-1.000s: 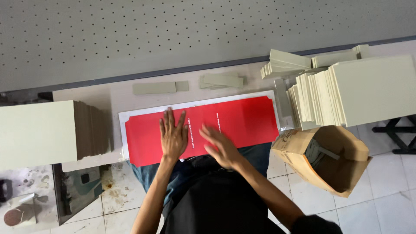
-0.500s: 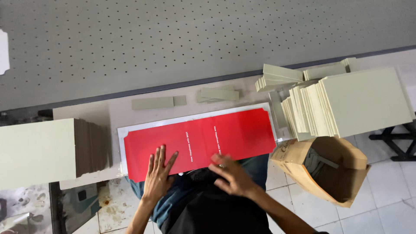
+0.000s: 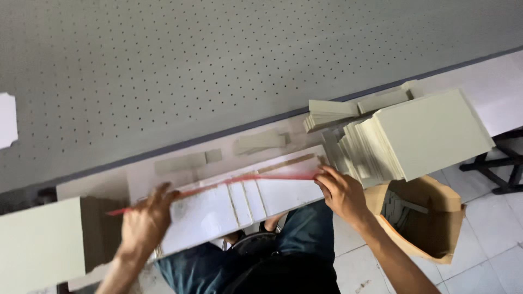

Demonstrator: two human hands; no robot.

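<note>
Left hand and right hand each gripped an end of the red sheet, lifted edge-on above the white boards. Left hand blurred; fingertips unclear.

Even, soft daylight, no glare; faint shadows under card stacks. Motion blur on left hand, lower left; rest fairly sharp.

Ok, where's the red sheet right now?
In the head view, the red sheet is lifted edge-on between the left hand and right hand, above the white board.
</note>
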